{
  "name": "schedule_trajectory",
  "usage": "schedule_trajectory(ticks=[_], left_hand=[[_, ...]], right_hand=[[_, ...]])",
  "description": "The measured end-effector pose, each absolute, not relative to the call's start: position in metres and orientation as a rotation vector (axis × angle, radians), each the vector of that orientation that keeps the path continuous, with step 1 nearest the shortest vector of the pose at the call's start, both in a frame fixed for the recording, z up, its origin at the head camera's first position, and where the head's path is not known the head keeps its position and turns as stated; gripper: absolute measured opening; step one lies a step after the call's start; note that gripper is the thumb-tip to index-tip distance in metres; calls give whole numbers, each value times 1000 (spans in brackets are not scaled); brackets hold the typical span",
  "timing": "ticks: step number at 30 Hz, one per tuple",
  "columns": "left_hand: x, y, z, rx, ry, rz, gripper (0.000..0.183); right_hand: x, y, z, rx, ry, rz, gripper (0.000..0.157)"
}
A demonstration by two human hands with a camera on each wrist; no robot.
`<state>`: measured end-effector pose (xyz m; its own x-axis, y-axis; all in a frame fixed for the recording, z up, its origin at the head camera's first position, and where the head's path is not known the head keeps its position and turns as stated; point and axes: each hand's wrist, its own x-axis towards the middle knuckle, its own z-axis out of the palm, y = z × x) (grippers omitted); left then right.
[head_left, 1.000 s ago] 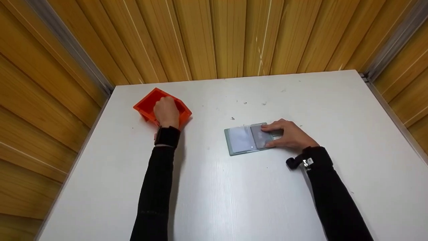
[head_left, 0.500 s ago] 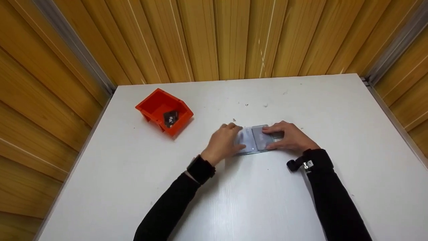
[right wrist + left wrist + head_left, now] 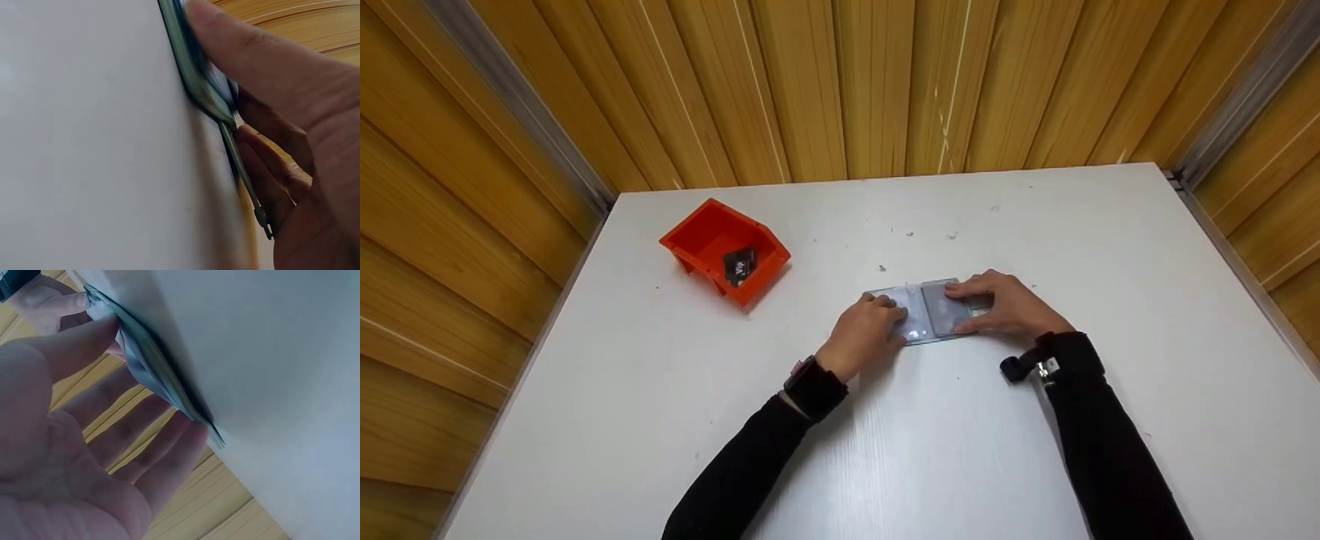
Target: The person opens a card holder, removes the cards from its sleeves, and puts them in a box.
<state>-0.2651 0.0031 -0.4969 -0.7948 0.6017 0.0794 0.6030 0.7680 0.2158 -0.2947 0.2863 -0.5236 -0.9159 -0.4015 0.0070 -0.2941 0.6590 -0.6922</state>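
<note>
A card holder [image 3: 920,313] with a green cover and clear plastic sleeves lies spread out on the white table. My left hand [image 3: 861,330] rests on its left half with fairly straight fingers, hiding part of the sleeves; the left wrist view shows the fingertips [image 3: 198,427] against the leaves of the card holder [image 3: 152,363]. At the other end my right hand [image 3: 1006,306] holds the right-hand leaves between thumb and fingers. From the right wrist view, the right thumb [image 3: 216,22] lies on the leaves above the card holder's green cover [image 3: 185,70].
An orange-red bin [image 3: 697,232] stands at the back left of the table [image 3: 1072,232], with dark cards [image 3: 740,265] in it, one marked "Vip". Wood-patterned panels [image 3: 877,90] close off the back and sides. Small specks lie behind the card holder.
My left hand has come out of the bin and moved right and nearer, onto the card holder's left half. The dark cards in the bin are now uncovered. My right hand has stayed put.
</note>
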Motion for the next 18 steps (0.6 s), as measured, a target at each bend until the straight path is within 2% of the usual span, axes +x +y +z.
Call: schedule_trajectory(ticks=[3, 9, 12, 15, 18], left_hand=[[-265, 0, -497, -1027, -2942, -401, 36], [-268, -4, -495, -1083, -2932, -470, 37], [-270, -6, -496, -1096, -2935, -490, 38], [-271, -7, -496, -1087, -2949, -534, 40], [-273, -9, -493, -1013, -2979, -613, 46]], right_hand=[[-295, 283, -524, -595, 2740, -1146, 50], [-296, 274, -524, -698, 2802, -1259, 21], [-294, 269, -524, -717, 2799, -1324, 13], [-292, 264, -522, -686, 2762, -1382, 20], [-291, 258, -518, -651, 2669, -1449, 41]])
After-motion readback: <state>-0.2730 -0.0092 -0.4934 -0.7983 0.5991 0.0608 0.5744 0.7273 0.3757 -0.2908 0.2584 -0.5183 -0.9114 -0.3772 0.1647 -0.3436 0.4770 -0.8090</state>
